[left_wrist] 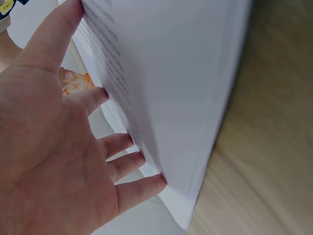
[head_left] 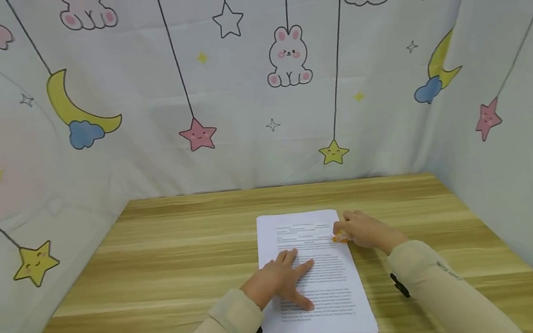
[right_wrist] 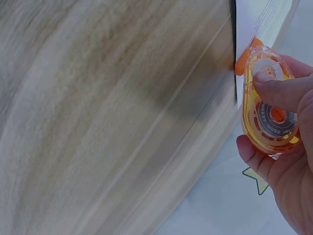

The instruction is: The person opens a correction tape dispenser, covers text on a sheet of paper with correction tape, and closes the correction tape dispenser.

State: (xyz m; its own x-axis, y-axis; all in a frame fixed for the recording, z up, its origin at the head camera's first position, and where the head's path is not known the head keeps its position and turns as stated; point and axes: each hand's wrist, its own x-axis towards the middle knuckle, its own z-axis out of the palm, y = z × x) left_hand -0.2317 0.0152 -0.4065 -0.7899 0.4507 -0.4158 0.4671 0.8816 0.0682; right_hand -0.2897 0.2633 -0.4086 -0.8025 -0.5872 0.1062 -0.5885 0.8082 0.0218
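Note:
A stack of printed paper [head_left: 318, 320] lies on the wooden table. My left hand [head_left: 283, 278] rests on its left half with fingers spread, and in the left wrist view the fingertips [left_wrist: 157, 182] press the top sheet. At the right edge of the stack, my right hand [head_left: 364, 230] grips an orange, see-through correction tape dispenser [right_wrist: 269, 128]. Its orange tip [right_wrist: 241, 63] meets the paper near the right edge, beside the upper lines of print. The right thumb [right_wrist: 279, 92] lies across the dispenser's flat side in the right wrist view.
The wooden table [head_left: 170, 259] stretches out on both sides of the stack. Behind it and along the sides hangs a white cloth [head_left: 246, 157] printed with stars, moons and rabbits. Dark straps [head_left: 399, 285] show under the sleeve cuffs.

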